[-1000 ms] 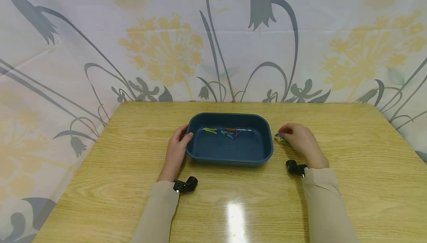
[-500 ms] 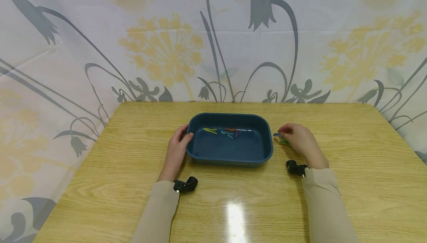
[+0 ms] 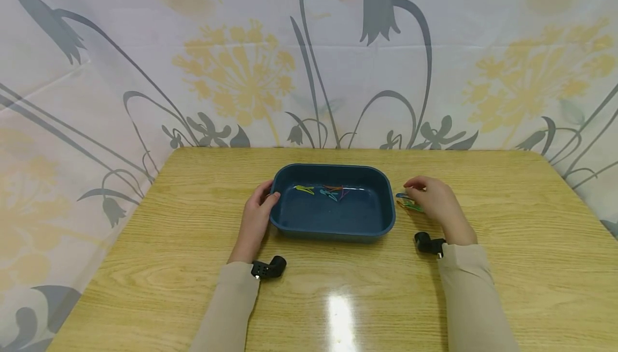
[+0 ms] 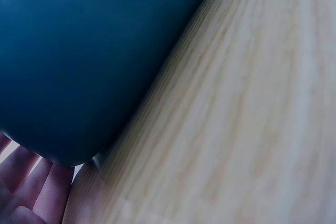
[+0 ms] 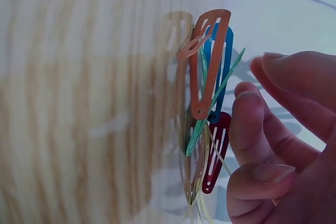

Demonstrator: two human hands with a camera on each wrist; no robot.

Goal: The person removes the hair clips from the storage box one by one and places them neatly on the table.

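Observation:
A dark blue bin [image 3: 333,236] holds a yellow clip [image 3: 304,189], a light blue clip [image 3: 329,195] and reddish and purple ones. My left hand [image 3: 254,223] grips its left side, thumb at the rim; the left wrist view shows the fingers [image 4: 52,192] against the bin's wall [image 4: 79,66]. Just right of the bin lies a small pile with a blue clip [image 3: 404,196] and a green clip [image 3: 411,207]. Beside it is my right hand [image 3: 436,204], fingers bent and apart. The right wrist view shows a gap between the fingertips and the orange clip [image 5: 218,72], with a dark red clip [image 5: 217,153] below.
The pale wooden table [image 3: 169,244] extends around the bin. Behind its far edge hangs a floral cloth [image 3: 338,73]. A black wrist camera [image 3: 270,268] sits on my left wrist, another [image 3: 427,243] on my right.
My right hand has shifted slightly right and its fingertips have drawn back from the blue clip, which shows more fully. My left hand and the bin have not moved.

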